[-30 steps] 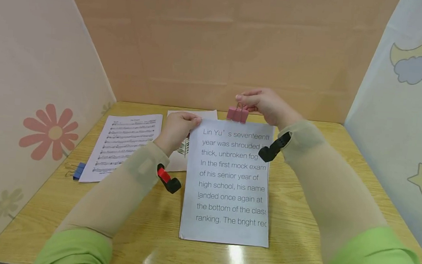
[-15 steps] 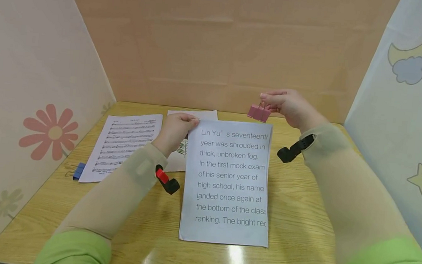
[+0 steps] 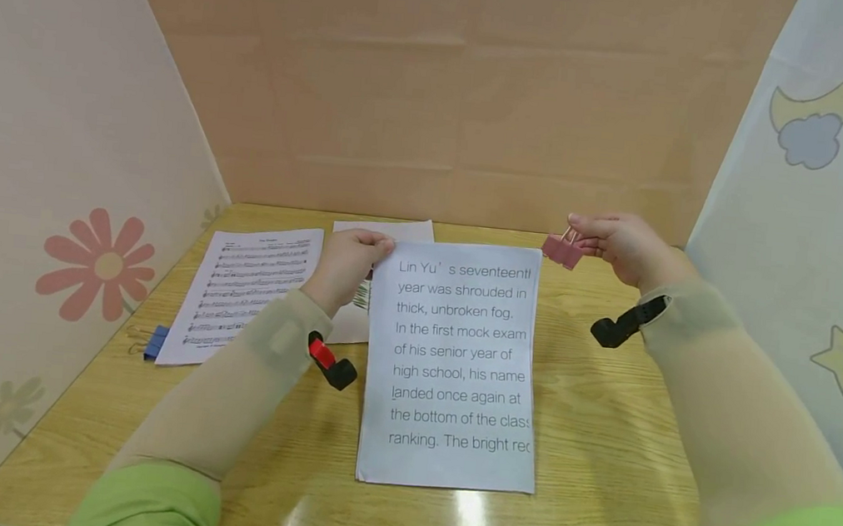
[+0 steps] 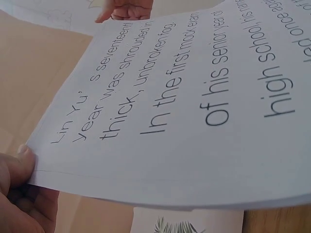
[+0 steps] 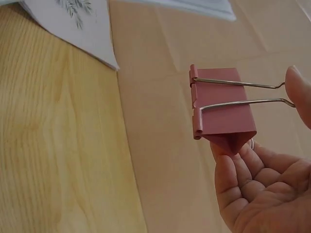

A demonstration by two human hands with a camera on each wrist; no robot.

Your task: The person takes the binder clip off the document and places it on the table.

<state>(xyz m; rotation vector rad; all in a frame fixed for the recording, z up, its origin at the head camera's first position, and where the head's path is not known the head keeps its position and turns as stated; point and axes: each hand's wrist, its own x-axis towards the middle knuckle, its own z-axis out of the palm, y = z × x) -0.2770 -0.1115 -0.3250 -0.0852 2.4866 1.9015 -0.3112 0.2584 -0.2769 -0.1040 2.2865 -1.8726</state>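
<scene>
A stack of printed paper (image 3: 457, 366) stands tilted up at the middle of the table, its large text facing me. My left hand (image 3: 352, 264) pinches its upper left corner; in the left wrist view the thumb lies on the front sheet. To the right of the upper right corner, my right hand (image 3: 629, 246) holds a pink binder clip (image 3: 562, 250) by its wire handles. The clip looks closed in the right wrist view, with nothing visible in its mouth. It appears apart from the paper there.
Sheet music (image 3: 253, 290) lies at the left of the table (image 3: 601, 446), with a blue binder clip (image 3: 156, 343) at its lower left corner. A sheet with a plant drawing (image 3: 352, 324) lies partly behind the upright stack. Patterned side walls and a tan back wall surround the table.
My right hand has carried the pink binder clip from the paper's top edge rightward and slightly down, past the upper right corner. The left hand and the stack have hardly moved.
</scene>
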